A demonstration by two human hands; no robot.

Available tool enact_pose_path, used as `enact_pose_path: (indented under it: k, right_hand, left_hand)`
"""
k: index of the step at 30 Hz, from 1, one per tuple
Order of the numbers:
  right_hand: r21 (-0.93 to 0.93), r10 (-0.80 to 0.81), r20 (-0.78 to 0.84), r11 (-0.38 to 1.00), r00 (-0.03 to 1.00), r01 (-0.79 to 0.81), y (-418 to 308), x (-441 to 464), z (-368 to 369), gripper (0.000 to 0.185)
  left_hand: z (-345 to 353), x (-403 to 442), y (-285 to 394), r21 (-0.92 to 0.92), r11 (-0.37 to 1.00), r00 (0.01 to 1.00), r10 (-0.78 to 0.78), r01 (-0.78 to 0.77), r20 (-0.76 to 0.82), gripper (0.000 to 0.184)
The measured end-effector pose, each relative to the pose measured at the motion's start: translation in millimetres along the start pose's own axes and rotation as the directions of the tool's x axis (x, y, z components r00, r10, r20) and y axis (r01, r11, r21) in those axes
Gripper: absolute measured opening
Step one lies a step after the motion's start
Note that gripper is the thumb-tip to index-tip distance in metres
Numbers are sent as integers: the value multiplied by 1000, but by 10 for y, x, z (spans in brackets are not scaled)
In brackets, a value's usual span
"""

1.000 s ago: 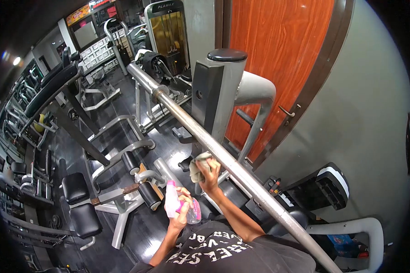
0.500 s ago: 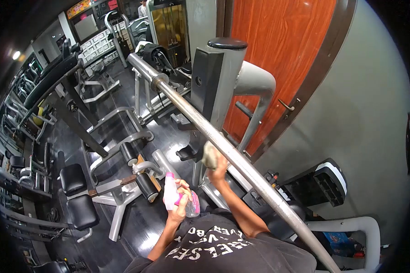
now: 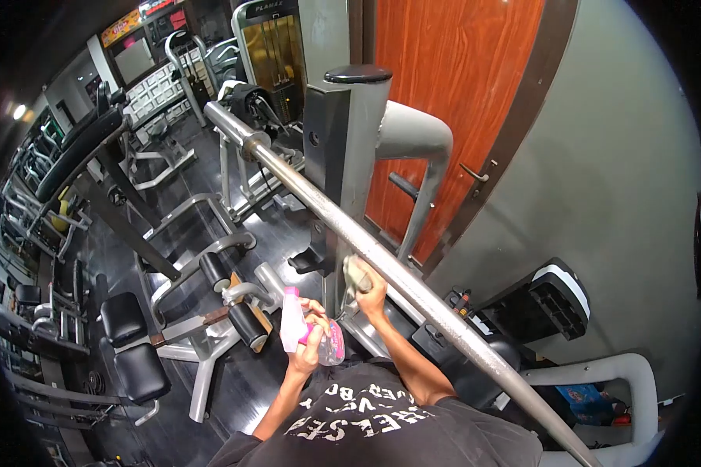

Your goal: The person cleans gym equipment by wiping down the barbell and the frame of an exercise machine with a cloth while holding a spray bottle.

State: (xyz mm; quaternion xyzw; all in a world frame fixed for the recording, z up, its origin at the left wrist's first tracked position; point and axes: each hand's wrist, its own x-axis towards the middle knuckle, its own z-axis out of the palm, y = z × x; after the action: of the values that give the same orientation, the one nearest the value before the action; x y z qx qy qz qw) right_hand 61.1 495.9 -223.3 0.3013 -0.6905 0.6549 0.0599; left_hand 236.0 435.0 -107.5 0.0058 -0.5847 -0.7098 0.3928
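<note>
My left hand (image 3: 309, 342) is wrapped round the neck of a spray bottle (image 3: 293, 321) with a white and pink trigger head and a clear, pink-labelled body. A pale cloth (image 3: 356, 275) is gripped in my right hand (image 3: 371, 298), slightly blurred. That hand is just below a long steel barbell (image 3: 350, 240), which slants across the view from upper left to lower right. Whether the cloth touches the bar or the upright behind it, I cannot tell. The barbell runs in front of a thick grey rack post (image 3: 357, 132) with a black cap.
Behind the post is a brown wooden door (image 3: 452, 93) with a metal handle. A padded leg machine (image 3: 249, 323) stands to the left, near a black seat (image 3: 142, 368). A grey wall (image 3: 600, 194) and a black-and-white machine part (image 3: 557, 300) are on the right.
My right hand with the cloth has moved slightly down, away from the bar. The view has shifted a little, so the post and door sit further left. My left hand keeps the spray bottle.
</note>
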Motion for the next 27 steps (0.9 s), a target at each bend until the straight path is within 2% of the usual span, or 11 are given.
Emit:
enact_pose_path:
  k: [4,7,11,14,18,19,20,22,24,26,27]
  right_hand:
    - [-127,-395,-307,919,866,374,-538,629,-54,49]
    - [-129,-275,-214,959,937,252,-928,896,97,48]
    - [-366,-474,-106,836,874,409,-238,662,489,41]
    - [-302,-171,-38,941,984,152,-212,123,434,63]
    - [-209,4,50,978,999,7,283,-199,267,59]
    - [-56,412,37,911,911,-409,680,-203,288,51]
    - [90,744,89,656,662,-749,895,-208,277,43]
    - [143,455,-133,888,880,-437,592,13,96,33]
    - [355,468,-198,853,861,-382,275,484,-79,32]
    - [411,291,-307,899,906,-149,-97,1025,-157,35]
    - [399,365,-242,882,899,-251,-222,1218,-198,36]
  left_hand:
    - [26,-56,-62,-23,998,997,-66,66,-25,47]
    - [57,-60,-95,-40,996,997,-76,75,-17,46]
    - [143,-15,-55,-79,994,997,-70,71,13,45]
    - [111,-16,-133,-39,996,996,-80,82,48,45]
    - [155,-32,-128,-31,996,994,-83,85,75,45]
    - [171,-47,-114,-44,996,995,-72,76,75,46]
    - [184,-63,-94,-55,996,995,-62,67,77,47]
    - [206,-94,-34,-65,995,995,-66,71,69,47]
    - [190,-168,-2,-77,994,995,-78,83,63,48]
    - [153,-250,3,-77,993,995,-91,94,33,49]
    - [119,-294,0,-47,995,996,-87,88,17,50]
